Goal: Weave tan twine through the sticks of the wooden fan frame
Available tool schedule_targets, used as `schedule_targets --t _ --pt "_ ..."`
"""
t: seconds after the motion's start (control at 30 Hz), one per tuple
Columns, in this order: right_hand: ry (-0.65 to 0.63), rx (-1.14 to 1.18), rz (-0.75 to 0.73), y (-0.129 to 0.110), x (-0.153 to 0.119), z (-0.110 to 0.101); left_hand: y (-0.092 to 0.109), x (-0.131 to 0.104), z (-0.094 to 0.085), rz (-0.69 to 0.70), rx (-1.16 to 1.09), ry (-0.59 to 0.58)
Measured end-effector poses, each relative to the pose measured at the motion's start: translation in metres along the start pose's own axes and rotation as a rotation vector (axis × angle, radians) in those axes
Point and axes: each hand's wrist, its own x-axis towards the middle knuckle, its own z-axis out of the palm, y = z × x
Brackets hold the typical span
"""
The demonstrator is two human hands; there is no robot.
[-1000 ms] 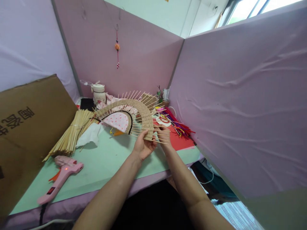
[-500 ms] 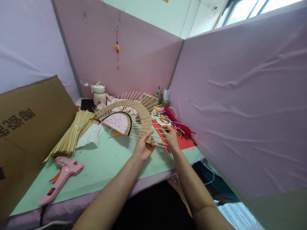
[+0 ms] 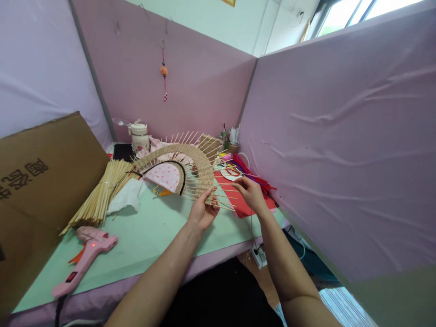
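Note:
A half-round woven fan [image 3: 201, 164] of tan twine on thin sticks is held up over the table, its sticks fanning out past the woven band. Inside the band sits a pink dotted fabric panel [image 3: 162, 176] with a black edge. My left hand [image 3: 203, 212] grips the fan's lower right end, thumb on top of the weave, the other fingers partly hidden beneath. Just off the stick tips on the right, my right hand [image 3: 250, 190] is pinched on a thin strand of twine [image 3: 252, 225], which hangs down below it.
A pink glue gun [image 3: 85, 259] with a lit red light lies front left. Behind it are a bundle of sticks [image 3: 102, 190], a white cloth [image 3: 126, 196] and a cardboard box [image 3: 44, 190]. Red sheets [image 3: 245, 206], pipe cleaners [image 3: 250, 172] and a white bottle [image 3: 139, 136] lie farther back.
My right hand has moved right, from among the stick ends to just beyond their tips, and the hanging twine now shows more. My left hand keeps its hold on the fan.

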Motion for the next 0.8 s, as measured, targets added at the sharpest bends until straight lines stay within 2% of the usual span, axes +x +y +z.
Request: schedule_targets --t 0.13,0.23,0.4,0.53,0.67,0.8 --pt "-0.075 -0.17 -0.139 -0.008 0.006 -0.02 0.0 -0.001 0.0 0.0 -0.002 -0.002" --pt "-0.102 -0.178 -0.242 -0.02 0.012 -0.031 0.001 -0.001 0.0 0.002 -0.01 -0.005" --pt "0.068 -0.174 -0.275 -0.037 0.022 -0.027 0.002 0.002 -0.003 0.012 -0.01 -0.032" --pt "0.134 -0.107 -0.172 -0.037 0.033 -0.018 0.002 0.003 -0.004 0.007 -0.002 -0.045" --pt "0.042 0.135 0.059 -0.021 0.045 -0.007 0.002 0.002 -0.003 0.009 -0.014 -0.044" --pt "0.016 0.332 0.215 -0.003 0.053 0.027 0.003 0.0 -0.002 -0.012 -0.027 -0.051"
